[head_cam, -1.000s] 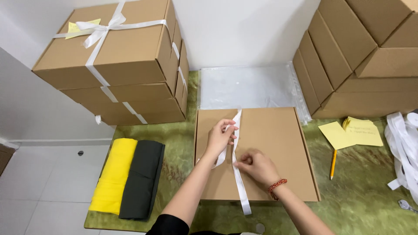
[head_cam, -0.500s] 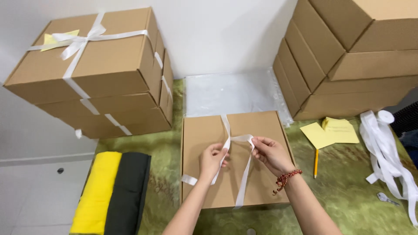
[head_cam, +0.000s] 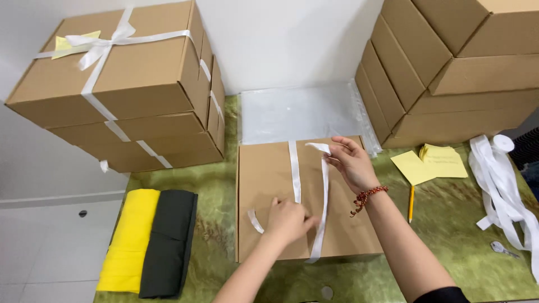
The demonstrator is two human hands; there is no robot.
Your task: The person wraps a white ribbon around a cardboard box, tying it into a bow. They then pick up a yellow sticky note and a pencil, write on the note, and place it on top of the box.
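The left hand (head_cam: 289,220) lay nearest the camera, pressed down on the lid of the flat cardboard box (head_cam: 264,179), its fingers closed together over the spot where the white ribbon (head_cam: 323,196) strands crossed. Whether it actually pinched the ribbon or merely pinned it flat, the knuckles hid from view. The right hand (head_cam: 351,163) hovered a little farther up the lid, thumb and fingertips closed on the ribbon's free end, which curled over loosely above the cardboard.

The box sat on the green mat (head_cam: 449,224), in the middle, with one ribbon strand running straight up its lid and another trailing off the near edge.

The likely trouble lay at that crossing: if the left hand eased its pressure, the slick ribbon could slide and the cross drift off centre or go slack. The right hand's hold was at the very tip, so a sharp pull might slip it free or twist the band.

Beside the box lay folded yellow and black cloths (head_cam: 149,241) on one side; a pencil (head_cam: 411,203), yellow notes (head_cam: 429,163) and a loose ribbon heap (head_cam: 499,179) on the other, well apart. Beyond stood a ribbon-tied box stack (head_cam: 123,84) and a plain box stack (head_cam: 460,62).
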